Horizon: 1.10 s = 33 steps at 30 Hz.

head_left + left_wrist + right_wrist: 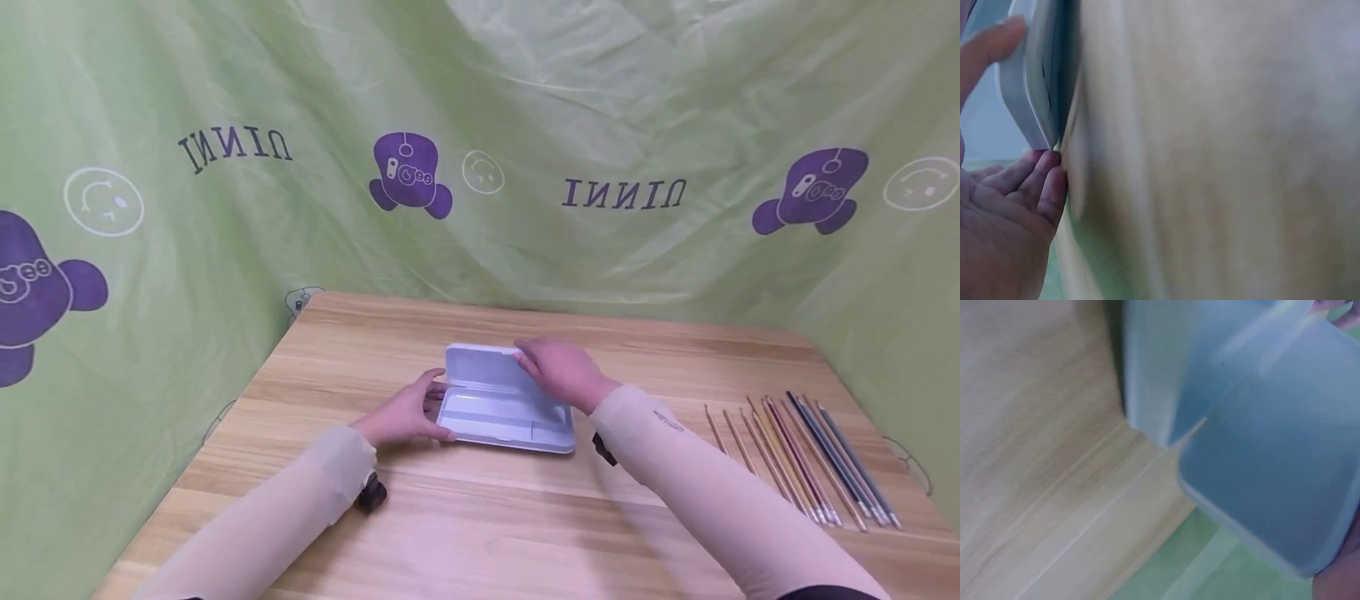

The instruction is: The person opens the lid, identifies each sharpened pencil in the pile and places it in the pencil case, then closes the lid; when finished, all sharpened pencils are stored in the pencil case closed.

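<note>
A pale blue-white pencil case [480, 430] lies on the wooden table with its lid [480, 367] raised. Inside, its shallow tray shows dividers and no contents in the visible part. My left hand [403, 414] grips the case's left end, thumb at the front corner and fingers round the back; the left wrist view shows the thumb [997, 42] on the rim. With my right hand [566, 371] I hold the lid at its upper right edge, covering that corner. In the right wrist view, the lid's inner face [1272, 456] stands tilted away from the tray.
Several pencils [806, 458] lie side by side on the right part of the table [450, 533], partly behind my right sleeve [697, 483]. A green curtain [525, 267] with purple figures hangs along the table's back and sides.
</note>
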Motion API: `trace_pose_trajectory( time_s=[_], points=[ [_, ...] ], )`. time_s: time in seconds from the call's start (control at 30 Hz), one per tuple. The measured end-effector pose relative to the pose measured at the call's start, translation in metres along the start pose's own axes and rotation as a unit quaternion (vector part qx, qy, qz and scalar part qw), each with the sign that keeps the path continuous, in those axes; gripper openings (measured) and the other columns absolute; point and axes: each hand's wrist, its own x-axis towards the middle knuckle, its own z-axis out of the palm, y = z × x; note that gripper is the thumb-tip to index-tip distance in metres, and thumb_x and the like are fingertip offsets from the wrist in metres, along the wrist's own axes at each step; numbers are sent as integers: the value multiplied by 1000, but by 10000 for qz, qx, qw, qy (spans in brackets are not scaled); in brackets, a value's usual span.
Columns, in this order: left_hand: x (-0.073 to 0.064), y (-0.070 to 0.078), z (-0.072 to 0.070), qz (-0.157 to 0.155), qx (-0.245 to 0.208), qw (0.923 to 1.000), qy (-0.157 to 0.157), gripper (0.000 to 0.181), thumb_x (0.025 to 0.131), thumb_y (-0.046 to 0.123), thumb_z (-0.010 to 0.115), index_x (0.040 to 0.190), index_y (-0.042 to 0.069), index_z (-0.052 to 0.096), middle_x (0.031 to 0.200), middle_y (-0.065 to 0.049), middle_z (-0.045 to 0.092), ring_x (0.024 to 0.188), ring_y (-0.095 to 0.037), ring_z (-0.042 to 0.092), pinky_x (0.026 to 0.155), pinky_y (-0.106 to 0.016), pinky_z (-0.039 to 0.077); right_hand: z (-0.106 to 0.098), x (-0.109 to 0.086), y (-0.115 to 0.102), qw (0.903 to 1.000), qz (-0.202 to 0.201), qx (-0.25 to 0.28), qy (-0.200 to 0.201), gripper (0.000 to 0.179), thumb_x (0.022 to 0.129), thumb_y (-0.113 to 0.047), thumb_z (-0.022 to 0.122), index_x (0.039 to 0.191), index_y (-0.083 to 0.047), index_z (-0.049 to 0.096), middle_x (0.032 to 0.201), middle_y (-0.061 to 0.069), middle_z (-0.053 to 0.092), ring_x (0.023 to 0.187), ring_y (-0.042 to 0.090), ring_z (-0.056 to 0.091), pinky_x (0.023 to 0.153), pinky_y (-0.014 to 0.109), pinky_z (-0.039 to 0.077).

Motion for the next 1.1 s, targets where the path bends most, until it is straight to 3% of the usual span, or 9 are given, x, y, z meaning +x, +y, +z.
trace_pose_trajectory(
  time_s=[0.17,0.4,0.73,0.9,1.0,1.1],
  points=[
    [1,0,9,78,778,9969,120,106,68,24,97,153,-4,40,145,-22,56,135,-37,51,117,-49,36,6,9,8,9984,464,-8,309,45,111,-23,47,141,8,57,137,25,62,130,43,56,113,53,39],
    [0,0,15,516,1421,9885,-100,93,68,24,97,145,-3,52,141,-17,56,132,-33,53,115,-47,38,13,16,18,9970,727,177,204,45,111,-22,45,141,8,57,138,26,61,130,44,56,114,53,39],
    [0,9,19,594,1646,9839,-370,94,71,25,95,147,-6,49,145,-18,52,135,-32,50,116,-45,37,20,15,34,9938,911,606,-185,49,112,-25,41,145,9,53,144,27,56,135,44,51,115,52,37],
    [0,10,16,571,1733,9824,-400,93,71,29,95,145,-6,51,144,-18,53,134,-32,51,116,-45,37,8,10,34,9889,976,1115,-51,54,112,-29,38,150,9,46,151,27,49,141,45,43,119,53,31],
    [-2,11,14,599,1899,9793,-368,94,77,37,91,147,-7,47,146,-22,52,136,-36,49,117,-48,36,-3,3,34,9873,938,1273,177,53,112,-28,39,151,8,46,151,27,49,143,45,41,120,54,29],
    [-5,13,13,560,2375,9689,-415,97,89,47,78,154,-10,35,154,-27,44,144,-40,41,119,-51,31,-9,-4,37,9886,830,1219,311,51,112,-25,39,150,9,45,150,29,49,142,46,41,119,55,29]
  ],
)
